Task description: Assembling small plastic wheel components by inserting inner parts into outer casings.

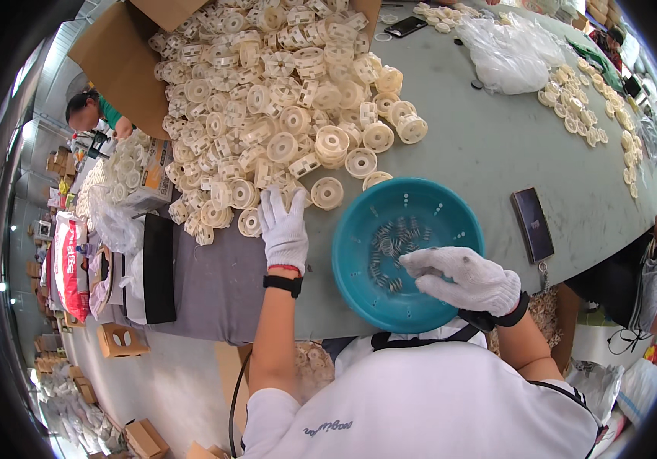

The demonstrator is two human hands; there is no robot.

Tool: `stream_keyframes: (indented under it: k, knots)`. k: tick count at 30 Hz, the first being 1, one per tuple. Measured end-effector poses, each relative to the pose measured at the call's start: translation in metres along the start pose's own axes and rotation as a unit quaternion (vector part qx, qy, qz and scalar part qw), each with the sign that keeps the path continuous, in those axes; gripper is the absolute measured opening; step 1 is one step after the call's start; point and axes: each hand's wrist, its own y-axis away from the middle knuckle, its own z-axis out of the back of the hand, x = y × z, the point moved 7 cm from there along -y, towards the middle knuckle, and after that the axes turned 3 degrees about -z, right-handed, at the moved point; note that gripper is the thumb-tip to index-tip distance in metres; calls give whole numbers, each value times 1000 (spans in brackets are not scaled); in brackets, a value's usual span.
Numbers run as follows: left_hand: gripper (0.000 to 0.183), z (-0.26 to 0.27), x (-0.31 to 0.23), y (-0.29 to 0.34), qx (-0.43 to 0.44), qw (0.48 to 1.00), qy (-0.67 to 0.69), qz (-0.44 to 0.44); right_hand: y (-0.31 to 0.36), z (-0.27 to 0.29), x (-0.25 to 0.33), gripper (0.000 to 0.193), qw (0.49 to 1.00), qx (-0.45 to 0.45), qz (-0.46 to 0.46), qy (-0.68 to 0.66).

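My left hand point(284, 231), in a white knitted glove, reaches to the near edge of a big heap of cream plastic spool-like wheels point(267, 115). Its fingers are spread and touch the nearest wheels; I cannot see it gripping one. Over the right side of a teal plastic basin point(351, 229) is my right hand point(466, 279), gloved too, with thumb and fingers drawn together. Whatever may be between those fingertips is hidden. Small metal springs point(393, 241) lie scattered on the basin's bottom, beside and below the right fingertips.
The heap spills from a cardboard box point(125, 69). A dark phone point(533, 226) lies right of the basin, another phone point(405, 27) at the back. White ring-shaped parts point(573, 107) and a clear plastic bag point(508, 53) are at far right. Other people point(87, 113) work nearby.
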Motion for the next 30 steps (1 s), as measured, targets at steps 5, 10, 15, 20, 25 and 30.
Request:
stream_keyframes:
  k: [5,10,15,20,25,30]
  knots:
    - [63,0,2,-22,-32,994,-60,-87,5,-5,3,34,1000,-4,2,-1]
    - [41,31,10,-17,-32,993,114,-27,11,-4,-6,36,1000,-17,-3,7]
    - [36,58,-67,29,27,515,844,149,7,8,-4,42,986,-149,51,-54]
    - [48,77,-131,54,56,469,869,148,-19,0,13,44,972,-211,78,-63]
    - [41,75,-126,54,72,644,746,155,-24,-2,15,42,963,-243,111,-19]
    - [34,94,-135,42,84,763,633,97,-18,-6,38,37,901,-273,216,260]
